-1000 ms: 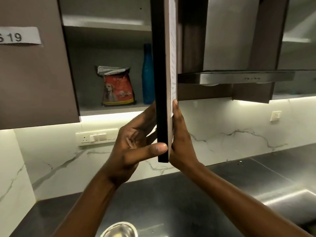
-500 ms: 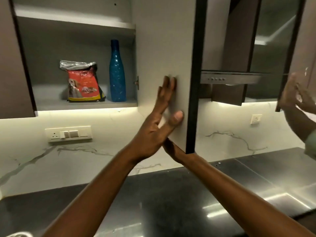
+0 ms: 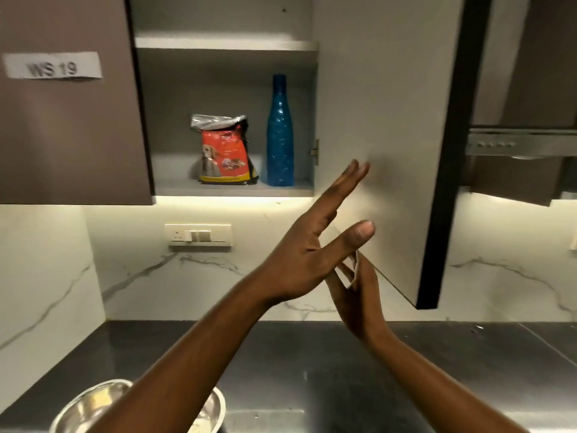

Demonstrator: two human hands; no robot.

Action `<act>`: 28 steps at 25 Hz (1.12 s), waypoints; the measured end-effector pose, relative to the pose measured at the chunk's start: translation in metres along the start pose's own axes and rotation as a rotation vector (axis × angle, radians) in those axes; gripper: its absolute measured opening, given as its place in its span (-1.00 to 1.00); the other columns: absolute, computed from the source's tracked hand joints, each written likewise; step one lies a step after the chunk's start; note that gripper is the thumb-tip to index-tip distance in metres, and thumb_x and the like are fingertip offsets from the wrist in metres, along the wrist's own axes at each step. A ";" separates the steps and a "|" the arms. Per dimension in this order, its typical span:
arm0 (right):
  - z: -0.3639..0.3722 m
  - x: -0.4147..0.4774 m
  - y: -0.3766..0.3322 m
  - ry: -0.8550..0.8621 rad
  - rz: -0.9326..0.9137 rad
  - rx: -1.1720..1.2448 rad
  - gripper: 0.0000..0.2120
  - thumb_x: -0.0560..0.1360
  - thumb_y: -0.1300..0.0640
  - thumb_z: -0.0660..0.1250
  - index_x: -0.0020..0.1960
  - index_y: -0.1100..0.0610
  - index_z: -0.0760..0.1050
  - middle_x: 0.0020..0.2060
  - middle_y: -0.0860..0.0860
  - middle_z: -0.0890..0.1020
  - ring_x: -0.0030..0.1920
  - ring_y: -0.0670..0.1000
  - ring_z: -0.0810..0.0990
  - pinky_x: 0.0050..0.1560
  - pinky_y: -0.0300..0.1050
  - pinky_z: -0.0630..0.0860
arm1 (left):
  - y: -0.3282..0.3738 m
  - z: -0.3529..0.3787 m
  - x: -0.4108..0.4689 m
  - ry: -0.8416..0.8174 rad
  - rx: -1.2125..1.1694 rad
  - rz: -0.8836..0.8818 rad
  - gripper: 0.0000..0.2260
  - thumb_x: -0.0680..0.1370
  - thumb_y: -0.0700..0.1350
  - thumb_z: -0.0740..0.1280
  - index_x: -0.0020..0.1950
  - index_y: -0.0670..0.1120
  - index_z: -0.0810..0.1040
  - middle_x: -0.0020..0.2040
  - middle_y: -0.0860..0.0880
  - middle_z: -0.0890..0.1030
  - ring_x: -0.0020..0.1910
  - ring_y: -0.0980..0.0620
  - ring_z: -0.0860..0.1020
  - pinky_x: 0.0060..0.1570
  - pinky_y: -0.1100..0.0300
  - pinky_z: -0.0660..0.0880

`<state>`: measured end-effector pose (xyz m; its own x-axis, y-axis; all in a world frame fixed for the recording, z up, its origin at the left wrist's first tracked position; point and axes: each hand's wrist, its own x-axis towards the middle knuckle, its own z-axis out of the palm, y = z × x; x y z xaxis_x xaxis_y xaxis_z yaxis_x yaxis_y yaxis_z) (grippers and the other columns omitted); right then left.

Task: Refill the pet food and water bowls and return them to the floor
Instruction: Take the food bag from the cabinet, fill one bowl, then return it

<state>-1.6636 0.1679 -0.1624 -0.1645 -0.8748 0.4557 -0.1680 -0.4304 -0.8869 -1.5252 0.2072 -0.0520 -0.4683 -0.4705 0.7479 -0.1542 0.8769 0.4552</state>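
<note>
While both hands (image 3: 307, 260) spread empty fingers, the cupboard (image 3: 224, 189) holds food bag (image 3: 223, 151) and bottle (image 3: 280, 135).

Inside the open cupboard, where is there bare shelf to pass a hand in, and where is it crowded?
Bare shelf lies left of the pet food bag, up to the closed door. The right side is crowded: the blue bottle stands close beside the bag, near the hinge wall. Both hands are empty by the open door.

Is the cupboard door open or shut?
Open. The door is swung out to the right, so the shelf shows the food bag and blue bottle.
</note>
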 end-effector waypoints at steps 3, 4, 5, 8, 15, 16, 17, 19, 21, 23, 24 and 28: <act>0.037 0.011 0.015 0.077 -0.107 -0.115 -0.22 0.54 -0.11 0.44 0.68 -0.02 0.24 0.65 -0.02 0.36 0.55 -0.03 0.41 0.40 -0.07 0.42 | -0.030 -0.033 -0.019 0.107 -0.016 -0.146 -0.44 0.67 0.15 0.28 0.64 0.36 0.19 0.68 0.27 0.25 0.62 0.32 0.25 0.50 0.22 0.34; 0.052 0.019 0.018 0.088 -0.086 -0.111 -0.23 0.52 -0.18 0.41 0.67 -0.06 0.25 0.64 -0.04 0.37 0.56 0.00 0.43 0.37 -0.10 0.41 | -0.044 -0.050 -0.025 0.154 0.004 -0.186 -0.45 0.65 0.17 0.29 0.63 0.34 0.23 0.67 0.23 0.30 0.60 0.30 0.30 0.45 0.27 0.36; 0.064 0.028 0.021 0.090 -0.068 -0.101 -0.23 0.50 -0.25 0.38 0.65 -0.11 0.27 0.64 -0.05 0.39 0.55 0.03 0.45 0.34 -0.14 0.40 | -0.055 -0.065 -0.030 0.205 0.019 -0.223 -0.45 0.63 0.19 0.30 0.62 0.31 0.27 0.66 0.19 0.34 0.59 0.25 0.34 0.41 0.29 0.39; 0.103 0.055 0.013 0.049 -0.136 -0.147 -0.30 0.55 -0.30 0.40 0.62 -0.17 0.28 0.63 -0.07 0.38 0.48 -0.07 0.46 0.27 -0.28 0.39 | -0.092 -0.115 -0.045 0.316 0.030 -0.260 -0.48 0.60 0.21 0.33 0.56 0.25 0.36 0.61 0.14 0.43 0.54 0.15 0.43 0.35 0.26 0.47; 0.192 0.163 -0.056 0.056 -0.312 -0.272 -0.24 0.57 -0.17 0.50 0.66 -0.17 0.24 0.68 -0.04 0.29 0.53 -0.01 0.38 0.40 -0.03 0.46 | -0.180 -0.244 -0.054 0.402 -0.018 -0.337 -0.61 0.66 0.02 0.40 0.47 0.25 0.48 0.49 0.14 0.52 0.45 0.15 0.50 0.26 0.18 0.51; 0.203 0.177 -0.063 0.066 -0.309 -0.289 -0.21 0.56 -0.17 0.52 0.67 -0.13 0.23 0.68 -0.03 0.30 0.55 0.04 0.39 0.42 0.03 0.48 | -0.190 -0.258 -0.048 0.401 -0.007 -0.339 -0.62 0.67 0.01 0.40 0.46 0.27 0.47 0.46 0.17 0.52 0.44 0.16 0.49 0.28 0.16 0.48; 0.213 0.190 -0.067 0.069 -0.304 -0.317 -0.18 0.55 -0.16 0.53 0.68 -0.10 0.22 0.68 -0.01 0.31 0.54 0.04 0.43 0.40 0.03 0.51 | -0.198 -0.268 -0.042 0.391 0.006 -0.343 -0.61 0.67 0.00 0.40 0.46 0.26 0.46 0.45 0.19 0.51 0.43 0.17 0.48 0.31 0.14 0.45; 0.228 0.213 -0.077 0.039 -0.311 -0.351 -0.15 0.52 -0.13 0.57 0.67 -0.06 0.23 0.62 0.00 0.40 0.34 -0.15 0.52 0.22 -0.21 0.54 | -0.212 -0.282 -0.025 0.374 0.023 -0.349 -0.53 0.66 -0.01 0.41 0.55 0.17 0.41 0.49 0.17 0.47 0.43 0.19 0.44 0.34 0.14 0.39; 0.236 0.235 -0.085 -0.023 -0.310 -0.354 -0.13 0.47 -0.10 0.63 0.64 -0.05 0.25 0.55 0.01 0.47 0.27 -0.16 0.56 0.26 -0.10 0.59 | -0.222 -0.289 -0.007 0.367 0.038 -0.349 -0.44 0.65 0.02 0.42 0.63 0.13 0.33 0.60 0.11 0.42 0.47 0.17 0.40 0.36 0.12 0.36; 0.240 0.257 -0.086 -0.069 -0.300 -0.366 -0.12 0.42 -0.04 0.68 0.60 -0.01 0.29 0.49 0.03 0.54 0.34 0.01 0.60 0.39 0.15 0.58 | -0.230 -0.293 0.012 0.363 0.040 -0.370 -0.37 0.64 0.08 0.43 0.67 0.14 0.25 0.66 0.07 0.34 0.56 0.09 0.36 0.41 0.06 0.36; 0.241 0.268 -0.085 -0.077 -0.291 -0.369 -0.11 0.40 -0.02 0.70 0.58 0.01 0.31 0.46 0.05 0.57 0.36 0.06 0.62 0.41 0.20 0.57 | -0.235 -0.294 0.023 0.354 0.023 -0.389 -0.32 0.63 0.12 0.43 0.69 0.14 0.21 0.69 0.05 0.30 0.61 0.03 0.33 0.43 0.03 0.35; 0.234 0.307 -0.078 -0.135 -0.163 -0.367 -0.01 0.38 0.05 0.72 0.62 0.12 0.22 0.47 0.11 0.57 0.43 0.17 0.59 0.47 0.25 0.52 | -0.249 -0.291 0.067 0.371 -0.065 -0.510 -0.20 0.60 0.15 0.46 0.72 0.10 0.12 0.72 -0.04 0.22 0.66 -0.13 0.27 0.36 -0.01 0.37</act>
<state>-1.4735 -0.1191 0.0292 0.0180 -0.8337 0.5519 -0.5202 -0.4792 -0.7070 -1.2648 -0.0716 0.0255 -0.0158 -0.8404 0.5417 -0.2199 0.5314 0.8181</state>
